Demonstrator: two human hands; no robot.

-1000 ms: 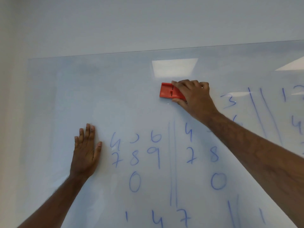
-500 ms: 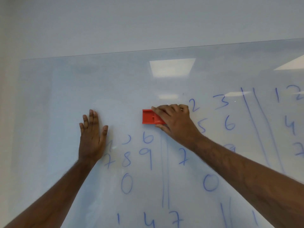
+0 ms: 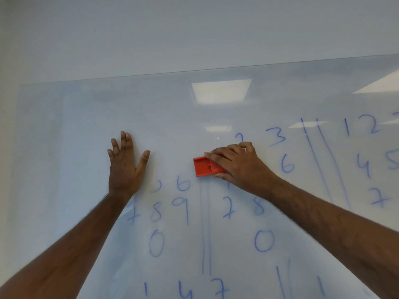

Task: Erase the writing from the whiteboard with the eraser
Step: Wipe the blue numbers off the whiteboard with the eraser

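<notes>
A glossy whiteboard (image 3: 82,117) fills the view, covered in blue handwritten digits (image 3: 180,205) and vertical double lines. My right hand (image 3: 236,164) grips a red eraser (image 3: 204,167) and holds it against the board just above the double line in the middle. The eraser's right end is hidden under my fingers. My left hand (image 3: 125,167) lies flat on the board with fingers spread, left of the eraser and apart from it. The board's upper left area carries no writing; a half-wiped digit (image 3: 157,186) shows beside my left wrist.
The whiteboard's top edge (image 3: 216,70) runs across the upper view, with plain wall (image 3: 194,29) above it. Ceiling light reflections (image 3: 221,90) glare on the board. More digits (image 3: 364,147) and slanted double lines (image 3: 323,165) stand at the right.
My right hand has carried the eraser down and leftward across the board, wiping the top of the middle double line and a digit. The view has shifted a little.
</notes>
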